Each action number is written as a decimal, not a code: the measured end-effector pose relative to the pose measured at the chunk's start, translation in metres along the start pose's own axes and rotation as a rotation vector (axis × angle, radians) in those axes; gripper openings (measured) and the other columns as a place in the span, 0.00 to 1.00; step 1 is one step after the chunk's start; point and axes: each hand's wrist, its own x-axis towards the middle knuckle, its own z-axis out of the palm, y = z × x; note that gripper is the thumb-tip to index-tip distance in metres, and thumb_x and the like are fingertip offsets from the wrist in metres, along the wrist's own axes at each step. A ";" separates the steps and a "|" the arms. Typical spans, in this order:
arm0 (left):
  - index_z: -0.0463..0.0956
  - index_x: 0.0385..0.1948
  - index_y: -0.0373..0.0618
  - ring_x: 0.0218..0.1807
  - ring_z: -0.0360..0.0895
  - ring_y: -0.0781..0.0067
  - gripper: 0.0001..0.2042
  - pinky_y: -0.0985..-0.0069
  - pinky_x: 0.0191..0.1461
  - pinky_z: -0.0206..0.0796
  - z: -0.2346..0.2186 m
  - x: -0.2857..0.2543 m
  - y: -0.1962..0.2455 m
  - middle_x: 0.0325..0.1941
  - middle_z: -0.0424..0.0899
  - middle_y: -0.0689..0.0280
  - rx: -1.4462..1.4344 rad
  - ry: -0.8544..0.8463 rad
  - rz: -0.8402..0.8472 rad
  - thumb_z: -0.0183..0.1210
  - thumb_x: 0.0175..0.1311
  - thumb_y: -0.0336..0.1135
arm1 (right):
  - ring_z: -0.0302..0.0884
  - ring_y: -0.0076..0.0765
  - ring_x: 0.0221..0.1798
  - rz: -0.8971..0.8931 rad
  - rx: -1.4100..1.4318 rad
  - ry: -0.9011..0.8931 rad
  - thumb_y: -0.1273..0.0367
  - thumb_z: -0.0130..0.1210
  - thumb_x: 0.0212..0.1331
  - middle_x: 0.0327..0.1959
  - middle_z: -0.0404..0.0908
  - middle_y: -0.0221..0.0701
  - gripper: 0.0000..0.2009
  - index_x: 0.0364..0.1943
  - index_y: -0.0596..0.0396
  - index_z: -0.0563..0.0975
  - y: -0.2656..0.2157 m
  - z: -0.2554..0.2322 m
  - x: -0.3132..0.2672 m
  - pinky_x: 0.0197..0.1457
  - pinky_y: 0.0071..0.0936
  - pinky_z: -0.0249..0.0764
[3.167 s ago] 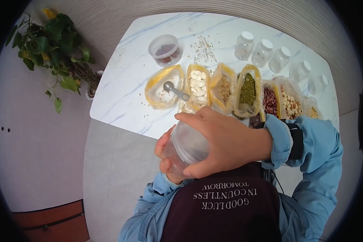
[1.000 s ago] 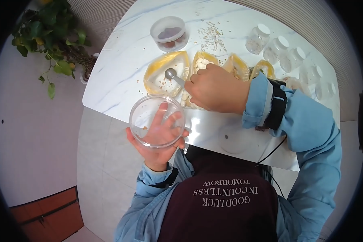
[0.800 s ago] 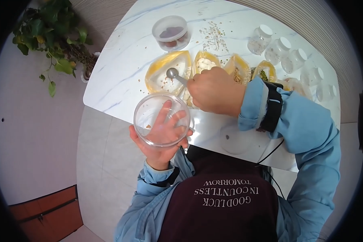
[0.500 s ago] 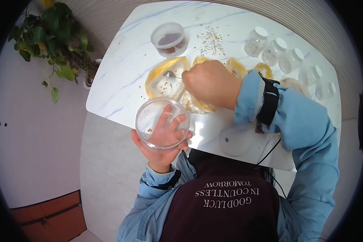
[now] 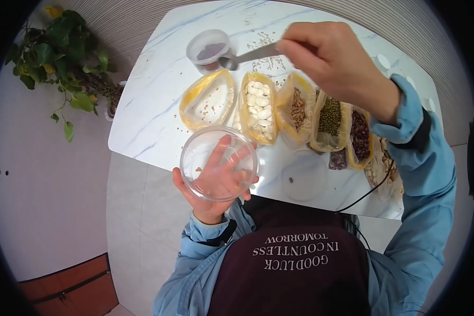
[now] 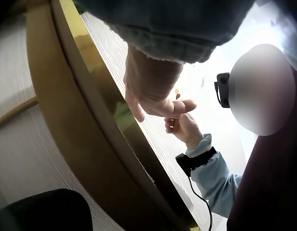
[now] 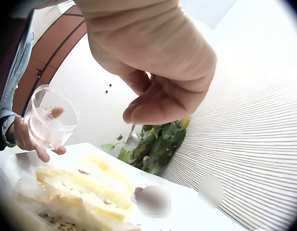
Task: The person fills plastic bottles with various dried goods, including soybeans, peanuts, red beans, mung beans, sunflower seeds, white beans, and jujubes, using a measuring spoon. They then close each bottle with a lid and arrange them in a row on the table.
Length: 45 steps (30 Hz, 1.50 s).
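In the head view my left hand (image 5: 210,206) supports a clear round jar (image 5: 193,152) from beneath, fingers spread and visible through its base. A small brown flake lies inside the jar. My right hand (image 5: 336,66) pinches the handle of a metal spoon (image 5: 258,53). The spoon's bowl hangs over the table near a plastic tub (image 5: 208,37) of dark pieces. Below the spoon stands an open yellow-edged bag (image 5: 187,105) with a few crumbs in it. In the right wrist view, the jar (image 7: 66,106) rests tilted on the left hand's fingers.
Bags of white beans (image 5: 258,108), brown grains (image 5: 297,108), green beans (image 5: 329,117) and red beans (image 5: 359,134) line the table. A clear lid (image 5: 305,180) lies in front. White-capped jars (image 5: 382,63) stand behind the right arm. Crumbs (image 5: 266,39) are scattered at the back.
My hands have parted from around the jar, and the left now supports it alone. The right hand took up the spoon from the crumb bag and lifted it up and away over the table.
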 end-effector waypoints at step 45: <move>0.53 0.67 0.51 0.43 0.76 0.37 0.47 0.59 0.33 0.75 0.011 0.041 -0.015 0.64 0.62 0.44 -0.003 0.197 0.228 0.36 0.52 0.79 | 0.71 0.19 0.17 0.948 0.882 -0.202 0.62 0.49 0.65 0.20 0.75 0.26 0.13 0.32 0.59 0.74 0.043 0.003 -0.044 0.14 0.16 0.66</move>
